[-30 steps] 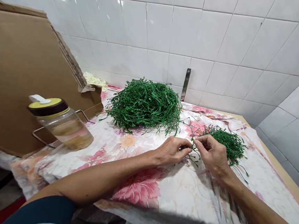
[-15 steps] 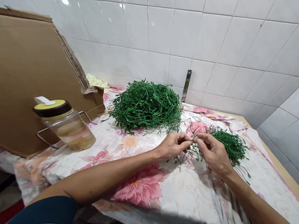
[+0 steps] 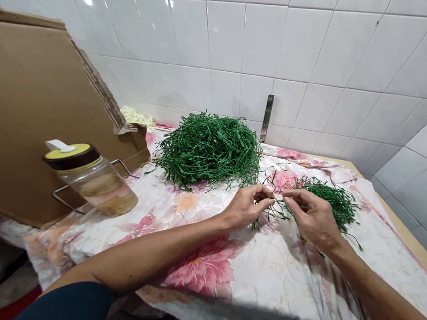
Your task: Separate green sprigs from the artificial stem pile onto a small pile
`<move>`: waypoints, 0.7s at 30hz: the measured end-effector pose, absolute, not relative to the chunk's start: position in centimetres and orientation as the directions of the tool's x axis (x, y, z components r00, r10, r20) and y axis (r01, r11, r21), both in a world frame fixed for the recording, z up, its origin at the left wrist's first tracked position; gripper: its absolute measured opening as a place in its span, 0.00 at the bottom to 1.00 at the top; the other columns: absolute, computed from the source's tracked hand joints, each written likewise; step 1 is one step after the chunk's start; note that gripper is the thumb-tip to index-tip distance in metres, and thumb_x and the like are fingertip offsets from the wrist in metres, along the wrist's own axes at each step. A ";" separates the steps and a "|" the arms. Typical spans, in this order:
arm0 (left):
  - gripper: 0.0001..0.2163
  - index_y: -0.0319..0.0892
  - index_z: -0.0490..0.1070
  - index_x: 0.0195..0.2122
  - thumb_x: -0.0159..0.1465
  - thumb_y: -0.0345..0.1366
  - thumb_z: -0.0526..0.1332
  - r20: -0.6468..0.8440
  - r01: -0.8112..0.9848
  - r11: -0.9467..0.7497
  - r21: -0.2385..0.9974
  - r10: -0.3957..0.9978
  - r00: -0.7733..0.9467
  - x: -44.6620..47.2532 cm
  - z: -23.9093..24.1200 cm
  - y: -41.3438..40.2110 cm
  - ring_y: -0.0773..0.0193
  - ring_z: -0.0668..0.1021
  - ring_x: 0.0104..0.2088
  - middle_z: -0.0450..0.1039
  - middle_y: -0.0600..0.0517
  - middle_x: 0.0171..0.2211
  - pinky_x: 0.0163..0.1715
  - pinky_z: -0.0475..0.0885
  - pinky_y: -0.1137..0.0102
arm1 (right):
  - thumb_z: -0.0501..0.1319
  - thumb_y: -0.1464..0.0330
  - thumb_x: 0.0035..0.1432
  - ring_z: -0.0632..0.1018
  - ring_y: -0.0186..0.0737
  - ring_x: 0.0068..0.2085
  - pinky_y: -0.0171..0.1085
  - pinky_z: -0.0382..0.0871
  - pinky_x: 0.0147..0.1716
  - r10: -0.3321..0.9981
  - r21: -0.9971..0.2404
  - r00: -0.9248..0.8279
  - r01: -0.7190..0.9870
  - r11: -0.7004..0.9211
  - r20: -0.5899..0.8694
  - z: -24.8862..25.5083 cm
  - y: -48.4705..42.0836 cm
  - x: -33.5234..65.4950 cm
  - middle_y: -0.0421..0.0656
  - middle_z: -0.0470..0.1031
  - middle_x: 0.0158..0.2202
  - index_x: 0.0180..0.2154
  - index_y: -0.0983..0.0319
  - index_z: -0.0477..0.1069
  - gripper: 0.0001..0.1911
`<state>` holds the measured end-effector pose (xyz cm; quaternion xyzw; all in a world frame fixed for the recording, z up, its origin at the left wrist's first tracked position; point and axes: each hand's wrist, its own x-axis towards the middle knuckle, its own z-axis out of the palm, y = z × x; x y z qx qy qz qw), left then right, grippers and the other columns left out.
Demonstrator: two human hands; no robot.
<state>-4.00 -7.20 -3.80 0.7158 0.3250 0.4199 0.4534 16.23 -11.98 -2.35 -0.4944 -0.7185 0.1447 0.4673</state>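
Observation:
My left hand (image 3: 248,207) and my right hand (image 3: 311,217) meet over the flowered cloth (image 3: 204,264), fingertips almost touching. Both pinch thin green plastic stems (image 3: 274,210) that trail down between them onto the cloth. A small heap of the same green stems (image 3: 331,200) lies just behind my right hand. A big tangled pile of green stems (image 3: 210,147) sits farther back at the middle of the table.
A clear bottle with a yellow and black lid (image 3: 92,179) lies tilted at the left, in front of a large cardboard sheet (image 3: 34,109). Pale shreds (image 3: 137,116) lie behind the cardboard. A metal bracket (image 3: 266,117) hangs on the white tiled wall. The table's wooden edge (image 3: 408,237) runs along the right.
Both hands have risen slightly and stay pinched together on the stems; the fingers have shifted a little along them. The view has drifted a bit. The piles have not moved.

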 end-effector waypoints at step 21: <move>0.10 0.36 0.73 0.36 0.62 0.39 0.66 0.203 -0.102 -0.176 0.979 0.877 0.435 -3.3 -3.7 -7.5 0.68 0.76 0.31 0.74 0.51 0.29 0.35 0.71 0.71 | 0.59 0.68 0.67 0.78 0.41 0.36 0.40 0.73 0.39 0.707 -0.363 -0.258 0.715 0.598 0.659 -2.4 -12.4 15.8 0.46 0.78 0.39 0.40 0.59 0.75 0.06</move>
